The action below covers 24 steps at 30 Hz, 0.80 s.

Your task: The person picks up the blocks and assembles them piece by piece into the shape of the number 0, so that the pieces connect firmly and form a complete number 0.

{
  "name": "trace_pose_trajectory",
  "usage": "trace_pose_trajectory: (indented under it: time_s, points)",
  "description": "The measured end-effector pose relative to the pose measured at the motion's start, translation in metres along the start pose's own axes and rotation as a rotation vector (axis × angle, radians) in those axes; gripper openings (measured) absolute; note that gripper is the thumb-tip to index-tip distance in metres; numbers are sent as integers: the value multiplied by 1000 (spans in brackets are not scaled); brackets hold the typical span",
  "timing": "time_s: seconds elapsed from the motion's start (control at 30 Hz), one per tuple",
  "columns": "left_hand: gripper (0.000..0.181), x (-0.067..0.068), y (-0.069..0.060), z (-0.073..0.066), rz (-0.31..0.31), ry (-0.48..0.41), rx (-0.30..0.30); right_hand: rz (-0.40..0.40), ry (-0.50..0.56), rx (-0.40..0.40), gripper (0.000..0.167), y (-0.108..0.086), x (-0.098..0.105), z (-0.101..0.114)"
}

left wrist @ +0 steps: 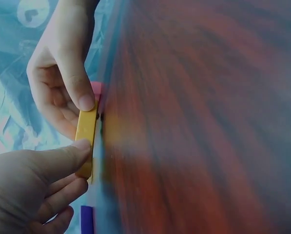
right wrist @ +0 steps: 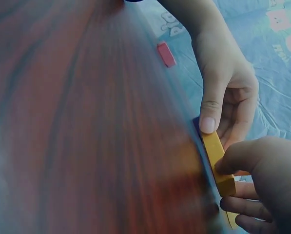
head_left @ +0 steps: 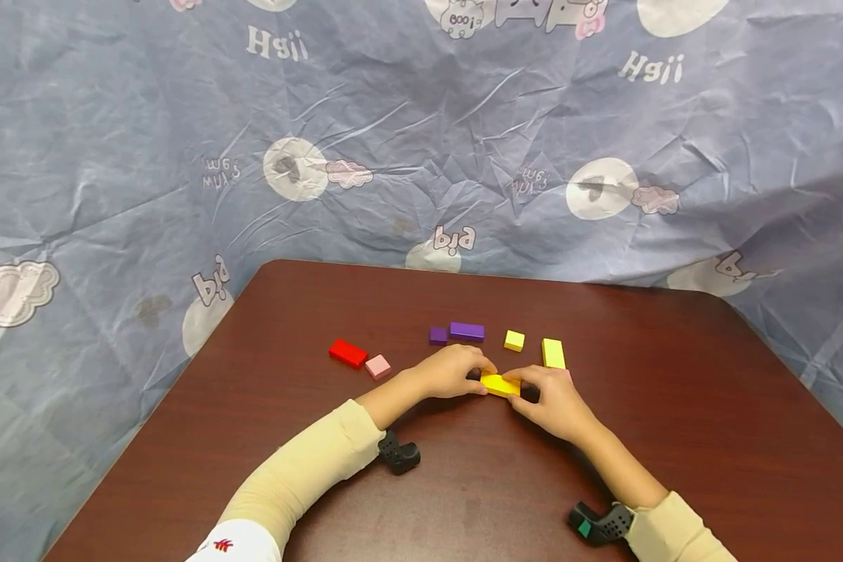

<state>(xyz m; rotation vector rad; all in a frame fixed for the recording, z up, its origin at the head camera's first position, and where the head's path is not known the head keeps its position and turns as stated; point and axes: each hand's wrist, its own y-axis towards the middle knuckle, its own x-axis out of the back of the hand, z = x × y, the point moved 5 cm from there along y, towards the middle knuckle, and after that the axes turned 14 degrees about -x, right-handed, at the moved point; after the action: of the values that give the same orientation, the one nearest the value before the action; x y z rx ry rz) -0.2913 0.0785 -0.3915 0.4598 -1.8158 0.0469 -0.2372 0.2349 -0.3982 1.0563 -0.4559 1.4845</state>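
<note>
Two hands [head_left: 457, 371] [head_left: 553, 402] pinch one golden block [head_left: 500, 385] (two purple blocks [head_left: 439, 336] [head_left: 467, 332] behind).

Pink block [head_left: 565, 373] partly behind right hand [head_left: 555, 400]

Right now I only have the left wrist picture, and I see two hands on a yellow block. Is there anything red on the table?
Observer: Yes, the head view shows a red block off to the left of the left hand.
Operator: Ooh, is it all alone?
Observer: No, a small pink block lies next to it.
Operator: I only see one purple piece. Is that all?
Observer: No, there are two: a small purple block and a longer purple block.
</note>
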Motion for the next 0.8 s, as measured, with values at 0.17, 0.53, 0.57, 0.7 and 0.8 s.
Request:
trace_pose_trajectory:
  time_s: [0.17,0.53,0.57,0.7,0.8]
  points:
    - [34,4,-17,-3,3,-30,8,31,21,-4,29,-1,-6,10]
    - [33,14,-56,-19,-2,-44,-20,96,106,93,27,-8,-19,38]
    - [33,15,-60,-21,-3,-43,-23,103,107,100,27,-9,-19,40]
    - [33,17,-72,-27,-5,-48,-29,135,104,123,28,-12,-21,50]
    - [34,18,-80,-33,-5,-59,-33,159,106,143,28,-15,-22,57]
